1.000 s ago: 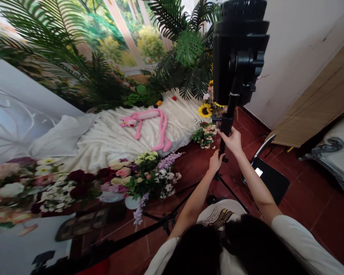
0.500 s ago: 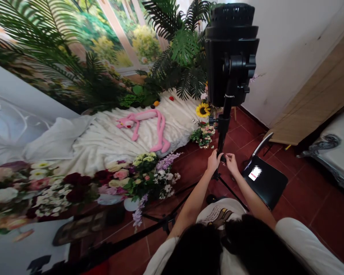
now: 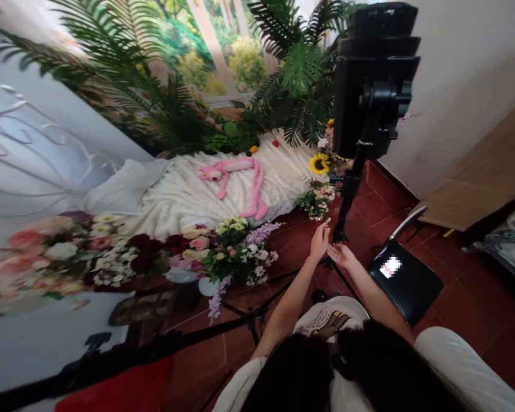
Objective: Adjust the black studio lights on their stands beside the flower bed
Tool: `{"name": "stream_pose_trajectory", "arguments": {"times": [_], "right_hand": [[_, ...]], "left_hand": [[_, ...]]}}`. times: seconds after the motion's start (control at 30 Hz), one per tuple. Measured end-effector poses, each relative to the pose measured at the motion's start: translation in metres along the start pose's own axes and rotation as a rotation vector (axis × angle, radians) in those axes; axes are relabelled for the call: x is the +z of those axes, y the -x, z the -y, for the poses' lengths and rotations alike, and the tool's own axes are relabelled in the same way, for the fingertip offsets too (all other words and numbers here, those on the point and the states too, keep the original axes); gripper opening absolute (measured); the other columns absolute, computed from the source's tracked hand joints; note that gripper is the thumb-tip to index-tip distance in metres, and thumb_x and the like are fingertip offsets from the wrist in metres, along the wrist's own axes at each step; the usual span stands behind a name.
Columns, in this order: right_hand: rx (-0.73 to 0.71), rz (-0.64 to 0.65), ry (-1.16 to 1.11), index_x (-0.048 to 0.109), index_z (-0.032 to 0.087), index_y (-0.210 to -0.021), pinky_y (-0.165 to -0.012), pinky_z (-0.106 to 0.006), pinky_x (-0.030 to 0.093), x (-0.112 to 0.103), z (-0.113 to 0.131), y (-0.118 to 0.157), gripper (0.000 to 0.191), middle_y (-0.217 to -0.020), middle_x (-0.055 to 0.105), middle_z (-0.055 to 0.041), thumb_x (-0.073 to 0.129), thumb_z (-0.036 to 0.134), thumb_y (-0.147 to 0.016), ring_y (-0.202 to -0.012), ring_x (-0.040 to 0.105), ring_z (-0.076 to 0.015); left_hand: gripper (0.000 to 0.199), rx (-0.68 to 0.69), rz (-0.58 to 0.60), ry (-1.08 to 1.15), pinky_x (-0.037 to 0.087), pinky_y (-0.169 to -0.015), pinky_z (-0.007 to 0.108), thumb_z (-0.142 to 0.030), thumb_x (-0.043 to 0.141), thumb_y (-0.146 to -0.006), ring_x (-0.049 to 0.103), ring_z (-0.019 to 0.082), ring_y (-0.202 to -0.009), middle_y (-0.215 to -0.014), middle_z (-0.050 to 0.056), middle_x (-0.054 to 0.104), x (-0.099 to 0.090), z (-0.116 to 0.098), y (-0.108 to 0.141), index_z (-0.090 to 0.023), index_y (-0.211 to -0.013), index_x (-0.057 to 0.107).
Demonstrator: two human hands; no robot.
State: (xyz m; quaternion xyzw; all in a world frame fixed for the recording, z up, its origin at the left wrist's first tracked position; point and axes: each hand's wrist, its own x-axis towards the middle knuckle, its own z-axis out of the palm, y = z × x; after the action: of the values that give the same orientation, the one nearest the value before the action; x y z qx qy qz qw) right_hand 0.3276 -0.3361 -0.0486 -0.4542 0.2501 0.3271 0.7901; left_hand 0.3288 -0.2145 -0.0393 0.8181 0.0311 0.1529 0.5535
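Note:
In front of me stands a black light stand (image 3: 349, 194), with a large black studio light (image 3: 374, 86) mounted on top. My left hand (image 3: 320, 241) is just left of the pole, fingers extended and apart from it. Close to the pole's lower part, my right hand (image 3: 340, 255) is turned partly palm up with its fingers loosely spread. Neither hand appears to hold anything. Whether the right fingertips touch the stand I cannot tell.
Right of the stand is a black chair (image 3: 407, 286) with a phone (image 3: 390, 266) on it. A pink plush toy (image 3: 236, 166) lies on a white fur blanket (image 3: 178, 194). Artificial flowers (image 3: 197, 252) line its front. Another black pole (image 3: 154, 349) crosses the lower left above a red item (image 3: 115, 389).
Both hands have let go of the stand's knob and opened. The view has turned left, so the stand and the chair appear further right.

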Motion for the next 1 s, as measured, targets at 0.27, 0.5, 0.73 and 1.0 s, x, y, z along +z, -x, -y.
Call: {"name": "stream_pose_trajectory", "arguments": {"times": [0.27, 0.5, 0.73, 1.0], "right_hand": [[0.022, 0.266, 0.393, 0.054, 0.020, -0.087, -0.077, -0.030, 0.054, 0.103, -0.008, -0.023, 0.009, -0.078, 0.070, -0.0049, 0.045, 0.022, -0.086, -0.071, 0.068, -0.0126], [0.213, 0.574, 0.653, 0.055, 0.020, -0.084, -0.077, -0.030, 0.054, 0.208, -0.092, -0.009, 0.010, -0.073, 0.070, -0.0040, 0.045, 0.021, -0.085, -0.068, 0.068, -0.0134], [0.300, 0.854, 0.921, 0.054, 0.022, -0.083, -0.073, -0.029, 0.055, 0.265, -0.180, 0.025, 0.005, -0.076, 0.070, -0.0042, 0.049, 0.024, -0.084, -0.066, 0.067, -0.0137], [0.291, 1.033, 1.070, 0.055, 0.019, -0.083, -0.065, -0.024, 0.055, 0.305, -0.225, 0.047, 0.005, -0.073, 0.070, -0.0038, 0.051, 0.022, -0.084, -0.061, 0.066, -0.0114]], "left_hand": [[0.044, -0.261, -0.553, -0.138, 0.039, -0.098, 0.032, -0.047, 0.029, -0.093, 0.055, 0.016, -0.109, -0.116, 0.010, 0.060, -0.117, 0.050, 0.048, -0.018, -0.115, 0.053], [0.041, -0.442, -0.993, -0.250, 0.042, -0.093, 0.030, -0.047, 0.029, -0.093, 0.057, 0.016, -0.103, -0.111, 0.009, 0.061, -0.201, 0.065, 0.145, -0.020, -0.110, 0.055], [0.040, -0.556, -1.339, -0.345, 0.042, -0.094, 0.031, -0.046, 0.028, -0.093, 0.057, 0.016, -0.101, -0.108, 0.008, 0.062, -0.239, 0.056, 0.239, -0.020, -0.107, 0.055], [0.043, -0.547, -1.589, -0.360, 0.041, -0.095, 0.032, -0.047, 0.028, -0.093, 0.056, 0.016, -0.102, -0.107, 0.010, 0.060, -0.263, 0.041, 0.277, -0.016, -0.106, 0.055]]}}
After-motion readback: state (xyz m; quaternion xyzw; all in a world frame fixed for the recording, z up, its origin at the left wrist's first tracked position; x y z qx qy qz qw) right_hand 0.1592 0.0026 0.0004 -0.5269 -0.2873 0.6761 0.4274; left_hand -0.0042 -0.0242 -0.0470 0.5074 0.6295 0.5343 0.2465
